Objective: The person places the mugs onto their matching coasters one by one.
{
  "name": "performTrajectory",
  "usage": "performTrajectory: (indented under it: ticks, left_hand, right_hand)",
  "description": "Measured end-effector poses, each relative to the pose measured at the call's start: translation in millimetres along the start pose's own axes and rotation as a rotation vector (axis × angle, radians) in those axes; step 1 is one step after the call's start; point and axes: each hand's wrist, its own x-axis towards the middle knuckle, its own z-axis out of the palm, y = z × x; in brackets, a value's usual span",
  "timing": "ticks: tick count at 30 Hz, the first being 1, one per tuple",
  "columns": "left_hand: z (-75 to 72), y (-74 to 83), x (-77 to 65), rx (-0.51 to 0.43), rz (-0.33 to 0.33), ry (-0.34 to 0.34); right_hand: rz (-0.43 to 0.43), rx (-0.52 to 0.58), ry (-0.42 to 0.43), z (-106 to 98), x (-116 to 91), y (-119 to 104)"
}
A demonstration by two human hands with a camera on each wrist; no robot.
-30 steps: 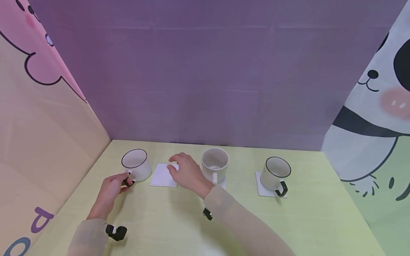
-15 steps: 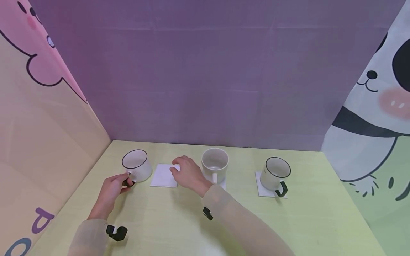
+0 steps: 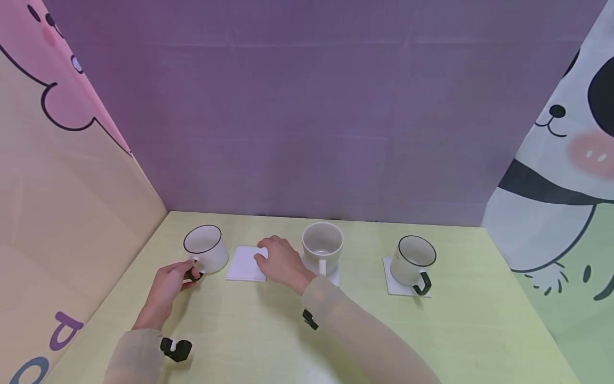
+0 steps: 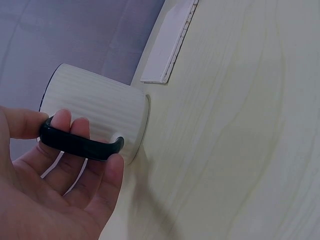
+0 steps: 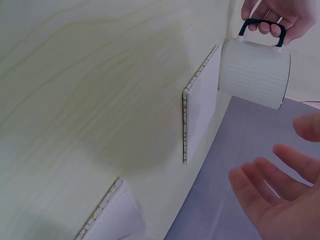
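Observation:
A white ribbed mug [image 3: 207, 250] with a dark rim stands on the table at the far left. My left hand [image 3: 165, 288] grips its black handle [image 4: 80, 144], fingers hooked through the loop and thumb on top. To the right of that mug lies a square white coaster [image 3: 244, 265], bare on top. My right hand [image 3: 284, 261] hovers over the coaster's right side, holding nothing, its fingers loosely bent and apart. Between this hand and the coaster a gap shows in the right wrist view. Close beside the right hand stands an all-white mug [image 3: 322, 248] on a coaster.
Farther right, another white mug [image 3: 413, 261] with black rim and handle sits on its own white coaster [image 3: 393, 285]. A purple cloth wall [image 3: 316, 117] rises behind the pale wooden table [image 3: 240, 330], and printed cloth walls stand at both sides.
My right hand has shifted slightly right and down over the coaster between the first two frames, then barely moved. The left hand keeps its grip on the mug handle.

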Motion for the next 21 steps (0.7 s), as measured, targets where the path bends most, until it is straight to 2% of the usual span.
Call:
performTrajectory:
  ticks: [8,15,21]
  left_hand:
    - [0.1,-4.8,1.2,-0.024,0.017,0.021]
    - [-1.2,-4.8,1.8,0.025,0.008,-0.003]
    - [-0.8,-1.4,1.6,0.010,-0.001,-0.002]
  right_hand:
    - [0.001,-0.031,-0.027,2.4,2.4,0.8]
    - [-0.010,-0.031,-0.062,5.5,2.2,3.8]
    - [-0.013,-0.046,-0.072,9.7,2.2,7.9]
